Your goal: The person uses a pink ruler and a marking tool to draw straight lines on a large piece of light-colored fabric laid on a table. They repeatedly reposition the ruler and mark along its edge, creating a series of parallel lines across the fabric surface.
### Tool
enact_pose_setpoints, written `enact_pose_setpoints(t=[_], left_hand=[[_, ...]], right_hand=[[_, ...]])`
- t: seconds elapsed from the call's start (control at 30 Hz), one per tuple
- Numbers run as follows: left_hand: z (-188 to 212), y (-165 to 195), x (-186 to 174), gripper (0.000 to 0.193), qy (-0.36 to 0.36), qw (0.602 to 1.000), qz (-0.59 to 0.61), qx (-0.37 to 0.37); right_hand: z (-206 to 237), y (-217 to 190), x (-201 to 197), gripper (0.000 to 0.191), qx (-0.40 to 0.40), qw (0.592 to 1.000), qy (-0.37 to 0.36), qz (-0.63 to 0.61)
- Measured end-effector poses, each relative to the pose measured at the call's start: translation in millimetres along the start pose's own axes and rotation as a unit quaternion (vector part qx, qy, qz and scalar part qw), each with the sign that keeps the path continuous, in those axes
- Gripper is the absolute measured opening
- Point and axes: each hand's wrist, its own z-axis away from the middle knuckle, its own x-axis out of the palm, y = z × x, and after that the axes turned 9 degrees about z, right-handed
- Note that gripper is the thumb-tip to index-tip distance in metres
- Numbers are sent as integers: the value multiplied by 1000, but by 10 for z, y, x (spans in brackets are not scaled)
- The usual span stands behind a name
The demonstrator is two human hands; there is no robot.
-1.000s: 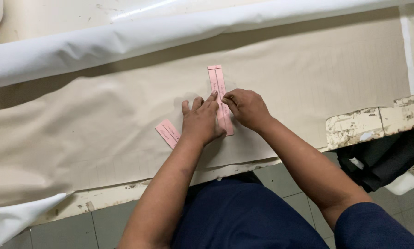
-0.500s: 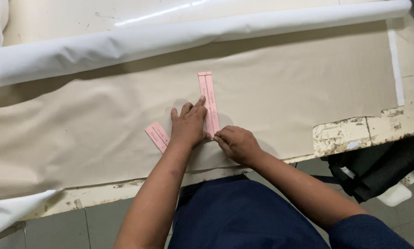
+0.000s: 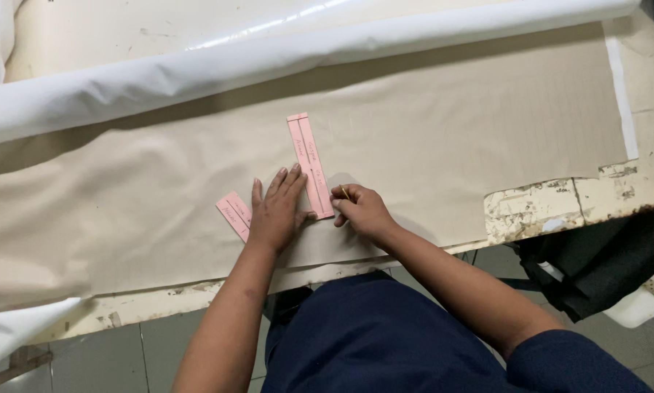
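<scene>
On a wide sheet of beige fabric (image 3: 443,138) spread over a worn table (image 3: 632,189), a person's 2 bare hands work at pink paper pattern strips. At centre, the left hand (image 3: 274,215) lies palm down and flat, its fingers (image 3: 287,183) stretched out and slightly fanned, pointing up and a little to the right. The fingertips press on the left edge of the long pink strip (image 3: 309,164), pinning it to the cloth; the heel of the hand sits over part of the short pink strip (image 3: 232,213). The left forearm runs straight down toward the lower edge of the view.

Just to the right, the right hand (image 3: 362,211) is curled into a loose fist, with fingers bunched together and pinched on a thin yellowish marker (image 3: 345,193), possibly a pencil or chalk sliver. Its tip meets the cloth beside the lower right corner of the long strip. The right forearm angles down and to the right, ending in a dark blue sleeve.

The long pink strip is a narrow rectangle lying flat, its long axis nearly vertical in view, leaning slightly left at the top. The short pink strip lies to the lower left, tilted diagonally.

Across the top runs a white fabric roll (image 3: 283,62), and dark blue clothing fills the bottom.
</scene>
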Motion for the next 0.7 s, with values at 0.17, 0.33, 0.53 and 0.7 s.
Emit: enact_pose_setpoints(t=[0.17, 0.33, 0.53, 0.7], left_hand=[[29, -219, 18, 79, 13, 998, 15, 54], [92, -317, -105, 87, -4, 997, 2, 81], [91, -115, -287, 105, 87, 990, 110, -4], [135, 55, -370, 39, 45, 878, 474, -46]], right_hand=[[-23, 16, 146, 40, -22, 997, 9, -70], [-42, 35, 423, 39, -17, 999, 17, -31], [-11, -112, 469, 29, 12, 997, 26, -73], [214, -270, 250, 32, -23, 999, 11, -30]])
